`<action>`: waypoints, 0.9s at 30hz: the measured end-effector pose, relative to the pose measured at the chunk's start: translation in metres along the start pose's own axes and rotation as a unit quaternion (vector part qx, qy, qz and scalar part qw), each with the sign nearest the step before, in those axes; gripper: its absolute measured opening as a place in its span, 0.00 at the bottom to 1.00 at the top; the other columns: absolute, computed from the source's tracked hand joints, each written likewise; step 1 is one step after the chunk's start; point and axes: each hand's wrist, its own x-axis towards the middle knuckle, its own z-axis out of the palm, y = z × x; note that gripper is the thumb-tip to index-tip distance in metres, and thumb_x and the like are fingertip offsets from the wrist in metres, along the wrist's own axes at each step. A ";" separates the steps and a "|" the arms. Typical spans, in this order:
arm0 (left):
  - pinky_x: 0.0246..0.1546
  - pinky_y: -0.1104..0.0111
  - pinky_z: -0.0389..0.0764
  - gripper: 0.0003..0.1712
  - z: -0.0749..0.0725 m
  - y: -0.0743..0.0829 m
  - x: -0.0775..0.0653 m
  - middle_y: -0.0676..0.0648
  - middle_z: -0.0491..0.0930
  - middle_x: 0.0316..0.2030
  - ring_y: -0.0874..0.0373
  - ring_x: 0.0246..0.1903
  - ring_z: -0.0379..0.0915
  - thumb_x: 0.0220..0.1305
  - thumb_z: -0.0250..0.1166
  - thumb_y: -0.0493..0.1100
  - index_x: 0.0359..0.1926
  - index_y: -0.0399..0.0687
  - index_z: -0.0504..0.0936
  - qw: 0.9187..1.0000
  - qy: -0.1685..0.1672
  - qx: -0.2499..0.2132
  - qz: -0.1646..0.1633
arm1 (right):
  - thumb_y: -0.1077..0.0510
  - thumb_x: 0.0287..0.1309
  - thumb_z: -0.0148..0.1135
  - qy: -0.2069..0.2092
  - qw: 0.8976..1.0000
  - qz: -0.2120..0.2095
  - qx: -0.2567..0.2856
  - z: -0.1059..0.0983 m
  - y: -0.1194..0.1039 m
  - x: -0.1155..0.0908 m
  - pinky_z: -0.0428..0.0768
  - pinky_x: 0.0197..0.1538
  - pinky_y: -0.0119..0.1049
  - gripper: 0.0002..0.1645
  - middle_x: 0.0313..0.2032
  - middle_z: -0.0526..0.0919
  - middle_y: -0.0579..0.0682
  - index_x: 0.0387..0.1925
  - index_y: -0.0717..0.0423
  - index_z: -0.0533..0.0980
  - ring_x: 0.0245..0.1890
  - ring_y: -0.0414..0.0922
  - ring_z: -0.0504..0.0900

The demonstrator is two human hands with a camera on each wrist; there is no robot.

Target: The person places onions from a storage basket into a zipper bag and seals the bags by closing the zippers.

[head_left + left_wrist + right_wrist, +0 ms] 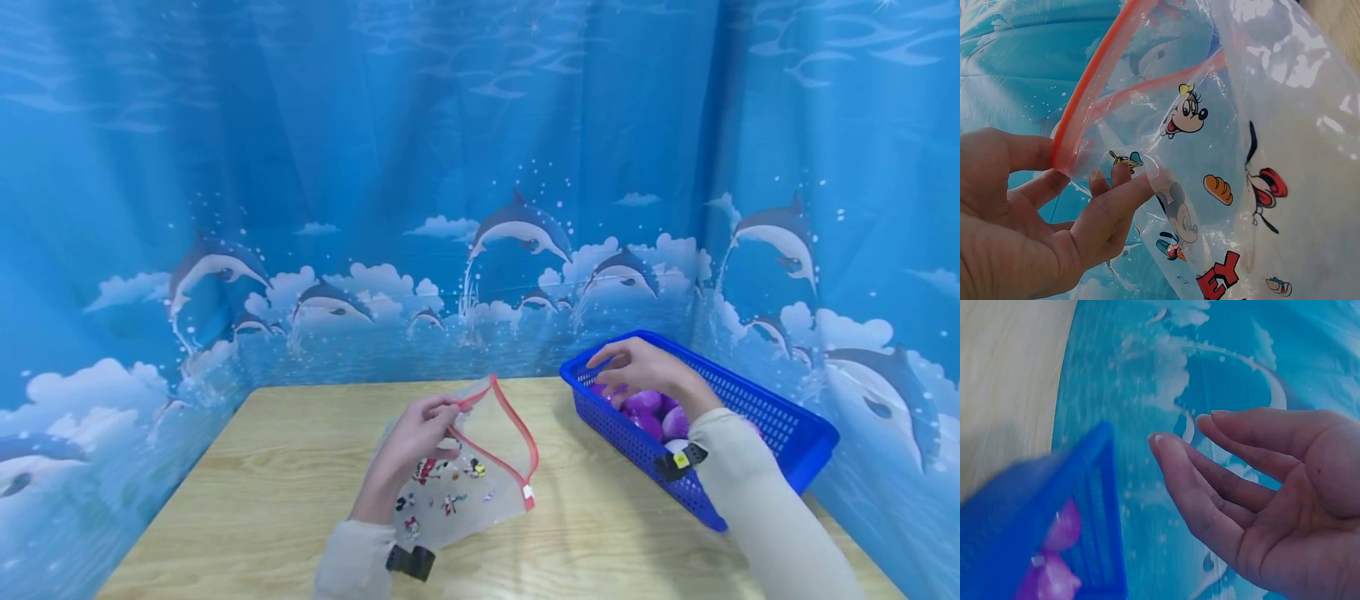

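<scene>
My left hand (412, 437) pinches the top edge of a clear zip bag (483, 504) with a red closure and cartoon prints. The bag's mouth gapes to the right, with a white slider at its lower corner. In the left wrist view, thumb and fingers meet at the red strip, with other fingers against the clear film (1216, 150). My right hand (648, 371) hovers over the far end of a blue plastic basket (817, 429), fingers bent and apart, holding nothing. Several shiny, rounded purple and white pieces (643, 402) lie in the basket below it.
A light wooden table (285, 483) carries the bag at its middle and the basket at its right side. Blue curtains (420, 167) printed with dolphins hang behind the table and at both sides. Black straps (411, 563) with small devices sit on both sleeves.
</scene>
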 end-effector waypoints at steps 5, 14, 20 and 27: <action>0.38 0.61 0.92 0.14 0.000 0.000 0.003 0.39 0.80 0.42 0.52 0.41 0.81 0.81 0.53 0.47 0.56 0.47 0.78 1.000 -0.002 -0.011 -0.001 | 0.61 0.72 0.59 -0.006 0.999 0.012 -0.037 -0.019 0.010 -0.003 0.91 0.47 0.47 0.21 0.50 0.86 0.66 0.62 0.67 0.75 0.43 0.52 0.89; 0.33 0.63 0.91 0.10 0.000 0.001 0.006 0.45 0.75 0.34 0.49 0.39 0.80 0.81 0.52 0.47 0.53 0.48 0.74 1.000 0.009 -0.017 -0.017 | 0.62 0.71 0.58 -0.020 0.997 0.033 -0.062 -0.039 0.026 -0.007 0.92 0.46 0.48 0.23 0.56 0.80 0.73 0.62 0.70 0.73 0.44 0.52 0.87; 0.34 0.62 0.92 0.09 0.000 0.000 0.006 0.45 0.75 0.34 0.52 0.37 0.81 0.81 0.52 0.46 0.52 0.48 0.74 1.000 0.007 -0.019 -0.012 | 0.62 0.70 0.59 -0.031 0.995 0.047 -0.080 -0.047 0.035 -0.010 0.91 0.46 0.49 0.24 0.51 0.84 0.69 0.63 0.71 0.73 0.43 0.53 0.88; 0.34 0.63 0.92 0.10 0.000 0.000 0.006 0.45 0.76 0.34 0.50 0.38 0.81 0.81 0.52 0.47 0.52 0.48 0.74 1.000 0.003 -0.023 -0.010 | 0.63 0.69 0.60 -0.052 0.991 0.091 -0.085 -0.056 0.048 -0.016 0.91 0.45 0.49 0.25 0.53 0.82 0.70 0.64 0.70 0.72 0.46 0.57 0.87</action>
